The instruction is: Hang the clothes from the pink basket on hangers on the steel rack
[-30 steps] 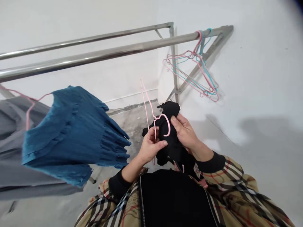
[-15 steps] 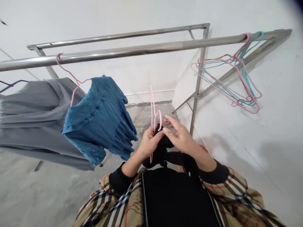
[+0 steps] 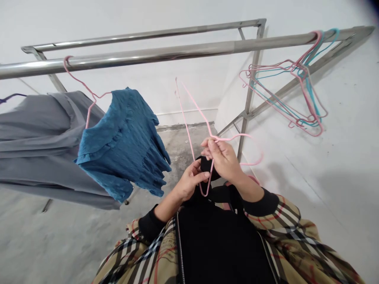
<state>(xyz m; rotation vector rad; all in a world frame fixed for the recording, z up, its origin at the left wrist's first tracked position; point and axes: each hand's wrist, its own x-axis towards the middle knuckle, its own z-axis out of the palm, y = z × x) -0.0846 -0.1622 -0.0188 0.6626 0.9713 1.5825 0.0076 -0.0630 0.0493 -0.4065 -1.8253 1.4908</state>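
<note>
My right hand [image 3: 225,158] pinches the neck of a pink wire hanger [image 3: 197,114], whose hook curves off to the right and whose frame points up and left. My left hand [image 3: 189,182] grips a black garment [image 3: 207,165] bunched just below the hanger. Both hands are close together in front of my chest, over more black cloth.
A steel clothes rail [image 3: 154,55] runs across the top, with a second bar behind it. A blue top [image 3: 124,142] on a pink hanger and a grey garment [image 3: 38,134] hang at the left. Several pink and teal hangers [image 3: 290,90] hang at the right end. Concrete floor lies below.
My right hand has taken the hanger by its neck and turned it, so its frame now spreads wide. The left hand has shifted from the hanger to the black garment. The view tilted slightly.
</note>
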